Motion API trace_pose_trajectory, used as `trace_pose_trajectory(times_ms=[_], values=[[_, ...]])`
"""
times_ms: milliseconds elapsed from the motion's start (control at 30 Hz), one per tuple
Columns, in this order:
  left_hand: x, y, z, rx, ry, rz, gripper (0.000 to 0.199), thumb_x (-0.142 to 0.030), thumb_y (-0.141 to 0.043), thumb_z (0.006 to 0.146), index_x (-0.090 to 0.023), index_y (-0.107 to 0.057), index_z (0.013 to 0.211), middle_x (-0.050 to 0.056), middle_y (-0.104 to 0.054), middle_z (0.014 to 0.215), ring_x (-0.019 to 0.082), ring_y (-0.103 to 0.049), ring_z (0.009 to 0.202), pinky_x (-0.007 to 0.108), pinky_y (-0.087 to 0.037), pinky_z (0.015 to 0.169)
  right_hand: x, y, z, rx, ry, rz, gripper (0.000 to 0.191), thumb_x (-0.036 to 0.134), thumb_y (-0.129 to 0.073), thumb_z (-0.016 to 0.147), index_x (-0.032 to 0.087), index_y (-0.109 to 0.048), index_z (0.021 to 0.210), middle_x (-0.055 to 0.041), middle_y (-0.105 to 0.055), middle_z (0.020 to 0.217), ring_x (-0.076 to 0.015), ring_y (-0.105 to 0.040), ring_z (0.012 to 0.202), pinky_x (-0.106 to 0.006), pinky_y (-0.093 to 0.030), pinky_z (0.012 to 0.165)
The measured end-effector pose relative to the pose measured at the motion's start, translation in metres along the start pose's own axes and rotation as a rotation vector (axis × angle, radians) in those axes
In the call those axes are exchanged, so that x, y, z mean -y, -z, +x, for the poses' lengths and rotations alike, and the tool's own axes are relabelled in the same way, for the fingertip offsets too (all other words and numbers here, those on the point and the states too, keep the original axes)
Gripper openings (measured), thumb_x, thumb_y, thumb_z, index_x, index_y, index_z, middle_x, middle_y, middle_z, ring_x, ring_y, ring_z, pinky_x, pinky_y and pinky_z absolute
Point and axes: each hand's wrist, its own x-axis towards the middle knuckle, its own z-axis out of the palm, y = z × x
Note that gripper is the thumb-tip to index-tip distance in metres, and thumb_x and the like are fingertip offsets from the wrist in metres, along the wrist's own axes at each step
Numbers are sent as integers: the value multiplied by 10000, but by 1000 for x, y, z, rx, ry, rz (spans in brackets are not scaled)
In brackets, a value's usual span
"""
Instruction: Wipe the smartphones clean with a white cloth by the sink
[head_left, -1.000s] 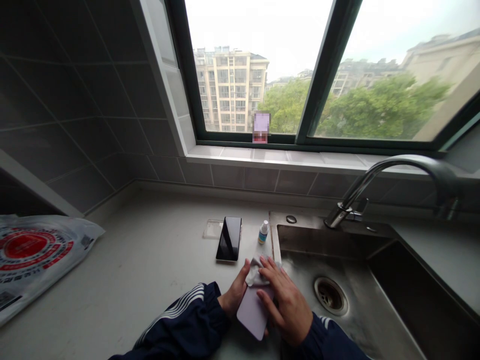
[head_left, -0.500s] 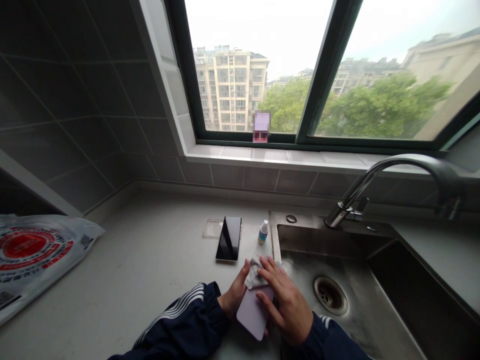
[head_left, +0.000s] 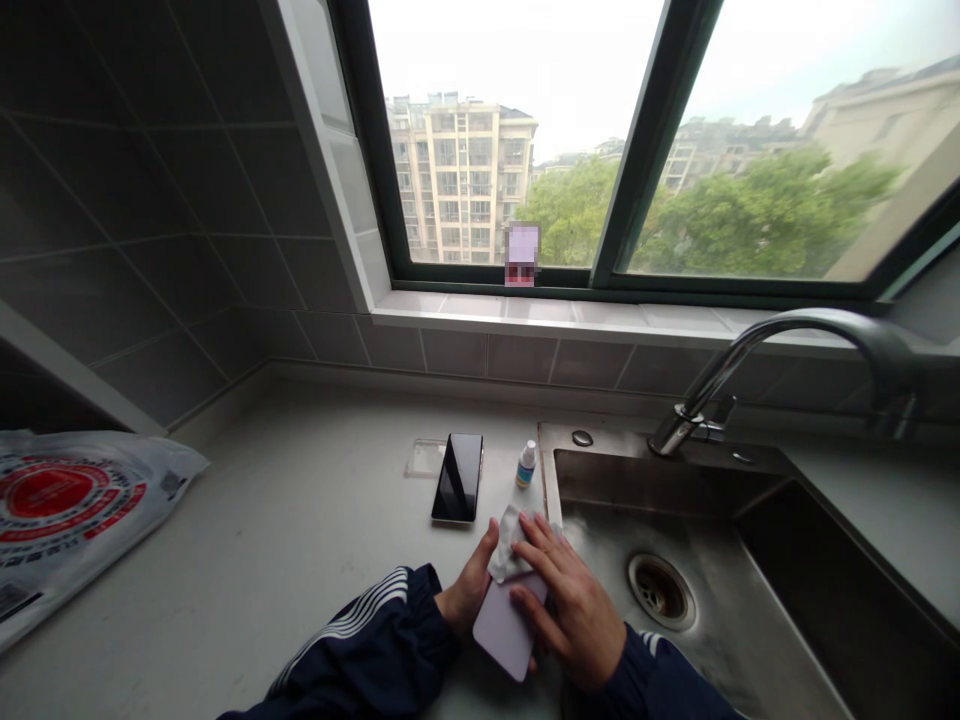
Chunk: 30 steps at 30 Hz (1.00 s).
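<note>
My left hand (head_left: 469, 582) grips the edge of a flat lilac phone (head_left: 504, 628), holding it just above the stone counter (head_left: 300, 500). My right hand (head_left: 571, 612) lies over the phone's upper part, fingers spread, pressing a crumpled pale cloth (head_left: 510, 545) against it. The top of the phone is hidden under the cloth and fingers. Beyond my hands, a black smartphone (head_left: 459, 477) lies flat on the counter, with a small dropper bottle (head_left: 526, 464) standing to its right. A transparent plastic sheet or case (head_left: 425, 458) lies to its left.
A steel sink (head_left: 660, 520) with a drain (head_left: 661, 590) lies right of my hands, below an arched faucet (head_left: 795, 370). A white-and-red plastic bag (head_left: 75, 510) lies at the counter's left. Tiled walls and a window stand behind.
My right hand has shifted slightly left, and the cloth has bunched more upright over the lilac phone's top. The black smartphone and the bottle have not moved.
</note>
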Motion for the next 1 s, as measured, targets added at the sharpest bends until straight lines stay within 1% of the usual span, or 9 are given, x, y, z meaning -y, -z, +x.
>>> trace_pose_trajectory(times_ms=[100,233,333,467,600,767,867,1000], values=[[1,2,1,26,3,0,776,-716,-284,854,-191,-433,1406,129,-614,1258,325,-528,1216,478,-317,1056,0,-1,-1,2,-3,11,430,340,-521,937,214,-486,1346,-89,-345,1517,-311,-286,1410,-535,-366,1095],[2,2,3,20,-71,-13,736,-671,-310,877,-176,-428,1409,122,-605,1277,301,-503,1244,432,-291,1083,2,-3,-2,-1,-49,45,468,335,-489,946,184,-405,1381,-94,-340,1519,-295,-272,1418,-524,-355,1108],[3,6,4,27,-72,-20,751,-670,-273,887,-149,-430,1405,139,-615,1256,300,-509,1240,436,-280,1090,2,-5,-3,-4,-61,54,483,334,-474,952,173,-360,1393,-101,-340,1519,-292,-264,1422,-525,-355,1110],[5,11,4,50,-71,-45,763,-665,-201,900,-140,-427,1406,148,-606,1262,296,-501,1254,446,-262,1101,1,-6,-4,2,-55,44,501,340,-481,949,178,-342,1403,-106,-328,1525,-302,-256,1424,-538,-361,1101],[4,9,4,74,-94,-42,752,-647,-194,912,-125,-450,1388,140,-590,1291,275,-446,1308,413,-218,1129,2,-7,-3,0,-47,28,538,339,-484,948,147,-315,1421,-145,-318,1523,-309,-255,1424,-557,-339,1107],[3,3,5,79,-158,-30,687,-614,-294,914,-141,-462,1383,111,-547,1359,257,-353,1373,369,-153,1156,2,-8,-4,-7,-45,40,527,333,-490,944,153,-342,1415,-134,-311,1527,-303,-253,1425,-559,-338,1104],[2,1,4,75,-166,-15,667,-612,-343,902,-155,-486,1366,101,-533,1378,263,-331,1385,374,-134,1162,1,-8,-5,-5,-38,49,507,346,-494,942,155,-375,1397,-128,-311,1527,-306,-255,1424,-567,-342,1096],[1,-1,4,65,-168,2,661,-608,-352,901,-155,-492,1361,97,-526,1387,262,-316,1394,373,-123,1166,0,-9,-4,-14,-45,67,507,346,-497,939,157,-386,1396,-125,-324,1522,-304,-263,1422,-560,-341,1099]])
